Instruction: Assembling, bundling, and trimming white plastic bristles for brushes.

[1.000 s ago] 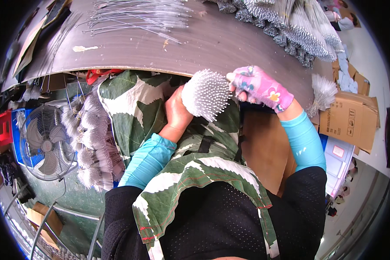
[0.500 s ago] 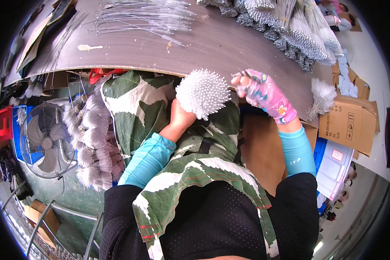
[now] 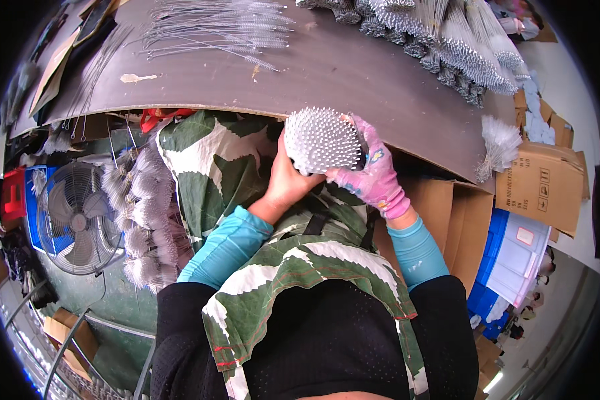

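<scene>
Both my hands close round one bundle of thin wire brushes [image 3: 323, 140], its white bristle tips facing up in a dense round cluster. My bare left hand [image 3: 289, 179] grips the bundle's left and lower side. On its right side my right hand [image 3: 375, 170], in a pink flowered glove with fingertips showing, presses around the brushes. The bundle is held above my lap, at the near edge of the table [image 3: 213, 87]. The wire stems below the bristles are hidden by my hands.
Loose wire brushes [image 3: 220, 30] lie on the table's far side. Stacked brush bundles [image 3: 440, 43] fill the far right, and one small bundle [image 3: 499, 147] rests at the right edge. A cardboard box [image 3: 543, 187] stands right; a fan [image 3: 80, 220] and hanging brush bundles [image 3: 150, 200] are left.
My right hand has come in from the right and closed on the bundle. The bundle has shifted slightly right, its bristle tips now packed closer together.
</scene>
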`<state>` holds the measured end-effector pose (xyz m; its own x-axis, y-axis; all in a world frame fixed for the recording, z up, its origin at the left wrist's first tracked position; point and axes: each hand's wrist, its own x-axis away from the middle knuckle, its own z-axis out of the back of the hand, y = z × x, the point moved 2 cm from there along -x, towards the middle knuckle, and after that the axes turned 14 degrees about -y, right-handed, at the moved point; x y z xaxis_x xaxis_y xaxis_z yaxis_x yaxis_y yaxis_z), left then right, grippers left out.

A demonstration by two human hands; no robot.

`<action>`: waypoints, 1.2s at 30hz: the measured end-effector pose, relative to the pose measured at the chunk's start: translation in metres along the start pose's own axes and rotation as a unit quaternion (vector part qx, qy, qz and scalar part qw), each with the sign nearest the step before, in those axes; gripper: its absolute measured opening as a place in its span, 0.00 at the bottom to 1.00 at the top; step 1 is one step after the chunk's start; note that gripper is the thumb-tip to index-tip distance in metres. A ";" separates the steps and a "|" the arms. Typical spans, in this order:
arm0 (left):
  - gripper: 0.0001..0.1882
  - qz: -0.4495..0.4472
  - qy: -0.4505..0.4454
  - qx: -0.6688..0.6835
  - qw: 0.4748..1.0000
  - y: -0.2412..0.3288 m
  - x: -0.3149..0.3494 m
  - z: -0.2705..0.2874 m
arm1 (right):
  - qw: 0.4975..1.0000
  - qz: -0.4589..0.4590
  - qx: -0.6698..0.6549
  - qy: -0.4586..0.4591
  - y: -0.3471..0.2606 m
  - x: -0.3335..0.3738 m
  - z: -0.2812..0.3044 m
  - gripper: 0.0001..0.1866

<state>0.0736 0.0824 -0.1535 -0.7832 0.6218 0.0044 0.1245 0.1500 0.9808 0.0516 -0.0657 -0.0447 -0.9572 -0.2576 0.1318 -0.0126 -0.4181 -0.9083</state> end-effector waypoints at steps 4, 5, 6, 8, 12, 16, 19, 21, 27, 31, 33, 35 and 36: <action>0.42 -0.047 0.067 -0.179 0.980 -0.017 0.005 0.000 | 0.995 0.011 0.075 0.072 0.002 0.000 -0.029 0.46; 0.36 -0.040 0.065 -0.196 0.978 -0.019 0.006 -0.001 | 0.995 0.011 0.072 0.071 0.001 0.001 -0.031 0.46; 0.30 -0.035 0.059 -0.212 0.975 -0.013 0.006 -0.002 | 0.993 0.009 0.087 0.077 0.000 0.002 -0.032 0.47; 0.22 -0.048 0.083 -0.178 0.979 -0.001 0.006 -0.002 | 0.991 0.005 0.101 0.086 -0.003 0.001 -0.032 0.47; 0.21 -0.034 0.080 -0.282 0.956 -0.008 0.007 0.003 | 0.991 0.001 0.136 0.013 -0.010 0.002 -0.019 0.50; 0.19 -0.073 0.077 -0.372 0.922 -0.008 0.003 0.003 | 0.993 -0.010 0.087 -0.078 -0.003 0.004 0.002 0.50; 0.18 -0.077 0.078 -0.349 0.931 -0.014 0.002 0.005 | 0.993 -0.076 -0.006 -0.087 -0.008 0.008 0.018 0.39; 0.16 -0.085 0.076 -0.352 0.929 -0.018 0.001 0.006 | 0.985 -0.092 -0.133 -0.061 -0.008 0.010 0.020 0.22; 0.16 -0.085 0.089 -0.357 0.926 -0.030 0.002 0.009 | 0.947 -0.219 -0.113 -0.208 -0.020 0.012 0.049 0.21; 0.17 -0.074 0.081 -0.413 0.904 -0.028 0.001 0.010 | 0.943 -0.230 -0.052 -0.237 -0.040 -0.006 0.059 0.22; 0.17 -0.069 0.068 -0.455 0.885 -0.027 0.001 0.010 | 0.935 -0.235 0.000 -0.265 -0.037 -0.018 0.064 0.21; 0.17 -0.067 0.071 -0.433 0.896 -0.024 0.002 0.009 | 0.915 -0.260 0.056 -0.303 -0.039 -0.027 0.064 0.20; 0.16 -0.066 0.076 -0.411 0.906 -0.023 0.002 0.009 | 0.915 -0.260 0.056 -0.303 -0.042 -0.032 0.064 0.20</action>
<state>0.0747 0.0877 -0.1775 -0.8404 0.5182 -0.1584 -0.4240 -0.4468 0.7878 0.1013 -0.0956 0.0146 -0.4946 -0.4205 0.7606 -0.3588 -0.6983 -0.6194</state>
